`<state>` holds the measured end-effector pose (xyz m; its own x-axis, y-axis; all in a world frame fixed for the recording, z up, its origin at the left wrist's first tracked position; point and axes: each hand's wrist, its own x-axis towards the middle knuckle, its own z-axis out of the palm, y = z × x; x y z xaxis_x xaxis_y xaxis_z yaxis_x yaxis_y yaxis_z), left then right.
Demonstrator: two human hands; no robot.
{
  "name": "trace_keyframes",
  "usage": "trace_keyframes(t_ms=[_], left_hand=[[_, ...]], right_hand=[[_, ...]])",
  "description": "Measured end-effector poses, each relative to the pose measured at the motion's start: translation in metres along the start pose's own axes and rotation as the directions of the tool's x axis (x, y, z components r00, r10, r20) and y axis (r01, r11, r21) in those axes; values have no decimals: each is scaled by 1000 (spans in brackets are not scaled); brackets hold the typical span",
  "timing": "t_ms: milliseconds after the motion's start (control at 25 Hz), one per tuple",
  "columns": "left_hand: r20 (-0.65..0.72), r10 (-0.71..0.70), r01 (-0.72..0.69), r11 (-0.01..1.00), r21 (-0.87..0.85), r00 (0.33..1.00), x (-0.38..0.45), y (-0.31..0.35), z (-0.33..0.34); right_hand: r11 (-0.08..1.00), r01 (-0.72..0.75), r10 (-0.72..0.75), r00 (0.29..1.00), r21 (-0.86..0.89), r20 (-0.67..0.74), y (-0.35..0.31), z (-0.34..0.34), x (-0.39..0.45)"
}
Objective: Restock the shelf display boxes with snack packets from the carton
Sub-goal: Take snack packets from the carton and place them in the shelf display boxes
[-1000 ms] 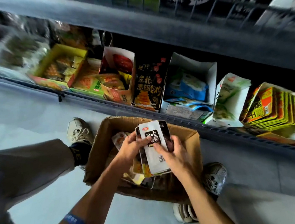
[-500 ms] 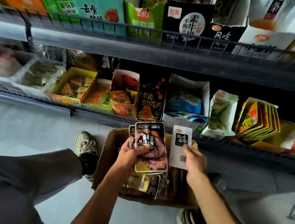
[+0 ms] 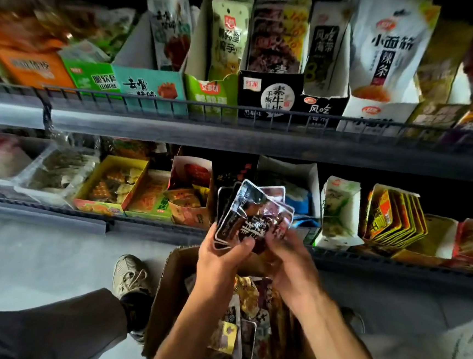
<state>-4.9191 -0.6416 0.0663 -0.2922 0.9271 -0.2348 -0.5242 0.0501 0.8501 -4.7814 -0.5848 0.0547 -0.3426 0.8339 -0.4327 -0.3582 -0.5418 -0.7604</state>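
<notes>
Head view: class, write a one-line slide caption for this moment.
Both hands, left and right, grip a fan of dark snack packets above the open carton, before the lower shelf's display boxes.

On the upper shelf, a teal display box [image 3: 150,86] near the left end shows 去骨 in dark characters. To its right, a black box [image 3: 272,96] carries a red tag reading 红派 and a white disc with 手撕 and 素牛 in it. Beside that, a black box [image 3: 319,109] reads 风吃, and the dark-labelled packet [image 3: 325,48] standing in it shows 风吃海带. Toward the right end, a tall white packet [image 3: 389,42] reads 小面筋 above 辣条. Print elsewhere is too blurred to read.
</notes>
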Motion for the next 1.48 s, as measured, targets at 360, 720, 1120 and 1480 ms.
trace_keyframes(t_ms=[360,720,1120,1480], left_hand=[[252,-375,328,921,210,892,-3,71,39],[-110,-15,15,1000,-4,994,9,92,77],[228,367,-415,883,217,902,19,138,114],[268,439,-486,518,704,857,151,274,171]], right_hand=[[774,334,-230,940,-538,253,-123,21,-22],[982,176,-171,982,-68,76,-129,38,-37],[506,419,-238,908,-754,345,-194,73,-45],[374,560,-661,720,-739,211,-311,141,67]])
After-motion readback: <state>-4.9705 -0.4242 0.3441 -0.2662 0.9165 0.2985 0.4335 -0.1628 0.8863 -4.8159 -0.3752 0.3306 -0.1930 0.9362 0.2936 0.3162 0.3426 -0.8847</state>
